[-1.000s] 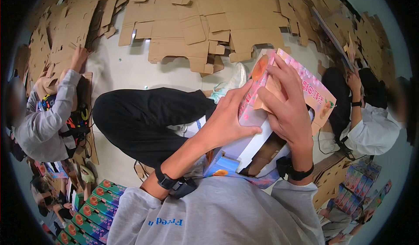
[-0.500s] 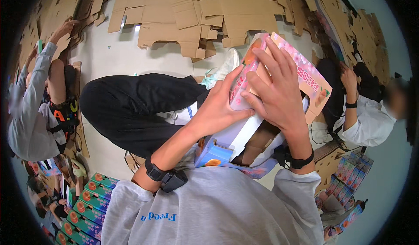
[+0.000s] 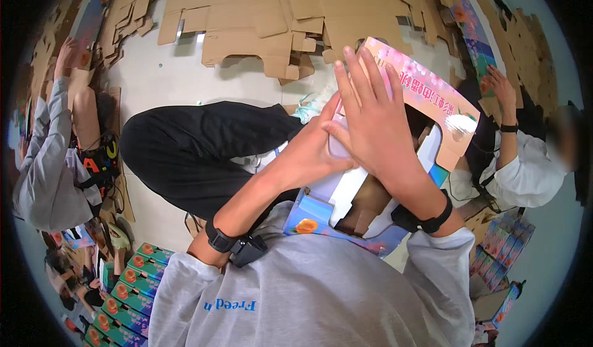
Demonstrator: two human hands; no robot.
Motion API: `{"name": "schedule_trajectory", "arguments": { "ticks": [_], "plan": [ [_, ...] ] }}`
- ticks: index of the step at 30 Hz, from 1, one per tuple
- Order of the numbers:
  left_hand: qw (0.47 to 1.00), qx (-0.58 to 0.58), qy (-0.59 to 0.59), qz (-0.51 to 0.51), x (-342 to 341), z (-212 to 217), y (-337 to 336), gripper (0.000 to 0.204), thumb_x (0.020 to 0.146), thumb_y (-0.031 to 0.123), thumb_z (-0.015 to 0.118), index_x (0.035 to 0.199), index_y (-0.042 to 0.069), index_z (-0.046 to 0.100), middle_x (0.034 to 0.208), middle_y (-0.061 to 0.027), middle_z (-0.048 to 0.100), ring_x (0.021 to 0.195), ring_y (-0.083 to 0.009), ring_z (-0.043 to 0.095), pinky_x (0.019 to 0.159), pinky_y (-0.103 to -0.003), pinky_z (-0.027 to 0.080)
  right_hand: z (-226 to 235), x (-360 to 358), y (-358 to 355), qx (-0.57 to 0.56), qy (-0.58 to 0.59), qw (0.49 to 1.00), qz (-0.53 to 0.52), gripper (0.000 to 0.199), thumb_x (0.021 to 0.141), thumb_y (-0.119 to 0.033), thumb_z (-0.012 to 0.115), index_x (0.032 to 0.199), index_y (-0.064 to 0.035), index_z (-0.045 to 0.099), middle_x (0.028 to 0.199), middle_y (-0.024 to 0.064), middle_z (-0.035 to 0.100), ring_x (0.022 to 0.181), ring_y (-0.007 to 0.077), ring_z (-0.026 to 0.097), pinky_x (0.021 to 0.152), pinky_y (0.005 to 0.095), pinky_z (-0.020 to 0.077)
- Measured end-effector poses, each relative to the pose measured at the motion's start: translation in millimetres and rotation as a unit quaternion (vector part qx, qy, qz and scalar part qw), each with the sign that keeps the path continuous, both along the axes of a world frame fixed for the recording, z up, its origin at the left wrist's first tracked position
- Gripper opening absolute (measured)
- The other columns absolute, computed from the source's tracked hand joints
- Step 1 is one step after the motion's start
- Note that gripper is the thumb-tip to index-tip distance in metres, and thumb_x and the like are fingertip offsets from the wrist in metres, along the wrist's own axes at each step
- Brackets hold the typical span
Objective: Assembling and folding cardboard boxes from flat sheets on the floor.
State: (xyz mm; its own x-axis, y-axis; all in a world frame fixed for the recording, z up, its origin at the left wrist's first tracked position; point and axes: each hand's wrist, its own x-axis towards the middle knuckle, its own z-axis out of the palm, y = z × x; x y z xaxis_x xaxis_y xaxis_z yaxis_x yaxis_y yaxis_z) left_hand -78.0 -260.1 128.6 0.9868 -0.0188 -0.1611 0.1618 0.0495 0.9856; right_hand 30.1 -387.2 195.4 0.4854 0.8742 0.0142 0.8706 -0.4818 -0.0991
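Observation:
A colourful printed cardboard carton (image 3: 349,189), part folded, rests tilted in my lap. Its white inner walls and brown inside show through a cut-out opening. My left hand (image 3: 312,149) grips the carton's left side, with the thumb over the edge and the other fingers partly hidden. Across the top of that side lies my right hand (image 3: 377,115), its fingers stretched out against the cardboard. Beyond my right hand a pink and orange end flap (image 3: 426,87) with a peach picture stands out to the right.
Flattened brown cardboard (image 3: 259,20) covers the floor ahead. Green printed cartons (image 3: 133,285) stand in rows at lower left, more cartons (image 3: 503,242) at right. Seated people work on both sides, one in a grey sleeve (image 3: 52,131), another in a white shirt (image 3: 525,168).
My right hand has straightened its fingers and shifted slightly left over the carton's side. The end flap shows more and sits a little further right. Both neighbours now have long printed sheets by their hands.

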Motion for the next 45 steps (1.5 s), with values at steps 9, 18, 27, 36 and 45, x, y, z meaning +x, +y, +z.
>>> {"name": "schedule_trajectory", "arguments": {
  "ticks": [9,18,27,36,45],
  "plan": [
    [0.97,-0.19,0.148,0.034,-44.1,-41.7,-12.2,0.105,0.091,0.04,0.085,0.169,0.007,0.023,0.137,-0.0232,0.061,0.127,-0.0302,0.059,0.112,-0.042,0.047,44.1,19.6,-42.5,0.09,0.254,0.963,-0.017,0.058,0.091,-0.019,0.075,0.146,-0.0064,0.062,0.159,0.0184,0.052,0.154,0.0357,0.041,0.125,0.0491,0.0323],
    [0.969,-0.184,0.14,-0.085,-92.1,-28.1,14.9,0.097,0.098,0.025,0.077,0.172,0.013,0.015,0.162,-0.0207,0.042,0.147,-0.0301,0.044,0.123,-0.043,0.034,3.4,7.6,-148.5,0.198,-0.08,0.909,-0.358,0.073,0.094,-0.004,0.074,0.16,-0.0065,0.044,0.16,0.0179,0.047,0.143,0.0344,0.052,0.119,0.0421,0.0408],
    [0.987,-0.004,0.059,-0.148,-89.2,13.6,-4.2,0.133,0.082,0.035,0.091,0.172,0.009,-0.004,0.167,-0.0297,0.024,0.156,-0.0413,0.032,0.127,-0.043,0.031,-43.0,-18.7,-206.9,0.494,0.324,0.659,-0.466,0.07,0.109,-0.021,0.064,0.167,-0.0082,0.026,0.16,0.0112,0.046,0.142,0.0226,0.05,0.118,0.0366,0.0403],
    [0.992,-0.005,0.05,-0.117,-99.3,-8.5,-2.3,0.122,0.086,0.032,0.09,0.173,0.013,0.006,0.159,-0.0212,0.034,0.147,-0.0377,0.039,0.125,-0.043,0.032,-60.4,-24.0,-218.5,0.573,0.432,0.51,-0.475,0.051,0.111,-0.037,0.06,0.151,-0.0074,0.05,0.131,0.0118,0.069,0.111,0.0195,0.071,0.092,0.0334,0.0594],
    [0.985,-0.081,0.075,-0.134,-94.6,-28.7,0.5,0.118,0.09,0.024,0.087,0.173,0.013,0.005,0.177,-0.0186,0.018,0.161,-0.0308,0.023,0.13,-0.043,0.024,-69.6,-25.4,-249.7,0.557,0.461,0.461,-0.514,0.05,0.112,-0.037,0.057,0.15,-0.0055,0.052,0.132,0.0115,0.069,0.114,0.0204,0.071,0.096,0.0343,0.0592]
  ]
}}
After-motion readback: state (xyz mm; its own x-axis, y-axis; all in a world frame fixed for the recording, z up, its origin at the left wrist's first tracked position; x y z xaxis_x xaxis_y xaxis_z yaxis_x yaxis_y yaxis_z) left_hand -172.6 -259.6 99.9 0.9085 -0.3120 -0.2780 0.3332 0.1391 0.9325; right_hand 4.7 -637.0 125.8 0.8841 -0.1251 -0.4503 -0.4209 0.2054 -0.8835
